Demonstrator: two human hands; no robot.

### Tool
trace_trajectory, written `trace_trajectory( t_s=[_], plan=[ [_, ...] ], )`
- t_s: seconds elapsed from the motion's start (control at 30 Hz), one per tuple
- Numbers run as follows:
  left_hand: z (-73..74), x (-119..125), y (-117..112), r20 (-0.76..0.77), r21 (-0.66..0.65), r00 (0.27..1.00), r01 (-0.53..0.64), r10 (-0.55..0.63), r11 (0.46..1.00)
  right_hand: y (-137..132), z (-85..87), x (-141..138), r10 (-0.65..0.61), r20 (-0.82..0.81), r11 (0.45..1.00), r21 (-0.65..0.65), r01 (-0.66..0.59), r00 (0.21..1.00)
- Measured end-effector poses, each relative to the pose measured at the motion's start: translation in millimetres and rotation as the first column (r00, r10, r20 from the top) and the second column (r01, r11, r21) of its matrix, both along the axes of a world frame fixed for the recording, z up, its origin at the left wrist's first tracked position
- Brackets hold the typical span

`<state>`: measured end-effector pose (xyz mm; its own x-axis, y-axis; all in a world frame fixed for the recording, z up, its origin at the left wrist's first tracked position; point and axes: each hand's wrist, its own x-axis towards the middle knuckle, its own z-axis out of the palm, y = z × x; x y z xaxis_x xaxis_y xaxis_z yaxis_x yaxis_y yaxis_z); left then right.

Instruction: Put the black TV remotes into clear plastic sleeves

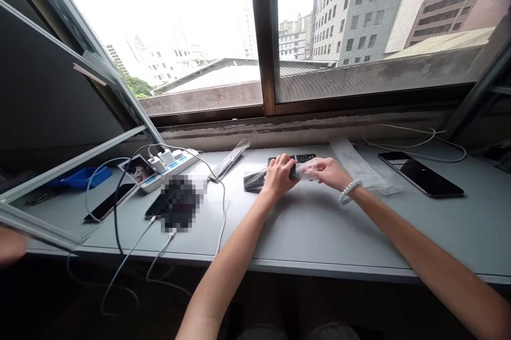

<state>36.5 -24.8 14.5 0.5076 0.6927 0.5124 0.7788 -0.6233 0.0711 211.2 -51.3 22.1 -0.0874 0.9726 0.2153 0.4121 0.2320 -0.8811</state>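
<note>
My left hand (278, 175) is closed around a black remote control (255, 179) that lies partly in a clear plastic sleeve on the grey desk (311, 228). My right hand (325, 171), a bead bracelet on its wrist, pinches the clear plastic (306, 170) at the remote's right end. Both hands meet near the desk's back middle. Just behind them lies another black remote (297, 158) with its buttons up.
A white power strip (171, 165) with chargers and cables sits at the back left, phones (107, 202) beside it. A bagged remote (230, 160), an empty plastic sleeve (361, 170), a dark phone (421, 174) and a white cable (415, 143) lie along the window side. A blue tray (82, 177) sits far left.
</note>
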Motion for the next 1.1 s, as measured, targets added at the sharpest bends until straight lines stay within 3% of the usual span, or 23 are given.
trace_trajectory(
  t_s=[0.2,0.47,0.67,1.1],
  plan=[
    [-1.4,4,-2,-0.06,0.032,0.997,0.044,-0.042,0.999,-2,-4.6,-4,0.005,0.0,0.984,-0.176,-0.005,1.0],
    [10.4,4,1,-0.165,0.163,0.986,0.048,-0.021,0.986,-2,8.2,-8,-0.038,-0.217,0.988,-0.154,0.004,0.975],
    [12.4,2,1,-0.227,0.228,0.973,0.022,0.031,0.974,-1,10.9,-7,-0.084,-0.221,0.983,-0.175,0.046,0.972],
    [16.4,-3,5,-0.243,0.219,0.969,0.015,0.039,0.976,2,9.6,-10,-0.118,-0.205,0.986,-0.142,0.089,0.972]
  ],
)
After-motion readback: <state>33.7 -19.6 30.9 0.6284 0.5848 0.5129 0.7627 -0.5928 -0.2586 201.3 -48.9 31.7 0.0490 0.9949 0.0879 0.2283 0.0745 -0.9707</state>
